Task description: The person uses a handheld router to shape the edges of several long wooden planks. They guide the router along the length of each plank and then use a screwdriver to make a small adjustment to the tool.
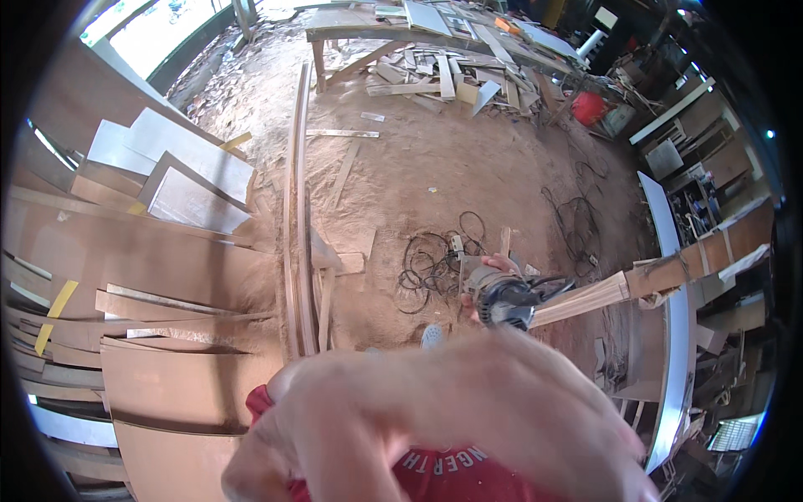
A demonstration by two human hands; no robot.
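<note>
Beside the power tool [508, 308], the timber [585, 299] slants lengthwise toward upper right.

Grey-black power tool [504, 299], red white-lettered shirt [468, 480], reddish-brown floor [468, 171]

Woodworking workshop, roughly kept; contents showing it as follows. Floor [477, 167]: lying brown and dusty, with loose wood pieces resting on it. Workbench [368, 35]: standing at the far end, bearing boards; a heap of offcuts [445, 79] is spreading beneath and before it. Brown sheets [180, 385]: lying in overlapping layers at left, pale panels [209, 163] resting farther up. Long timber strips [294, 209]: running side by side away from the wearer. Black cords [427, 280]: looping over the ground. Power tool [503, 299]: showing just beside pale timber [585, 299]. White board [657, 213]: stretching along the right. Wide opening [167, 33]: admitting daylight, upper left.
</note>
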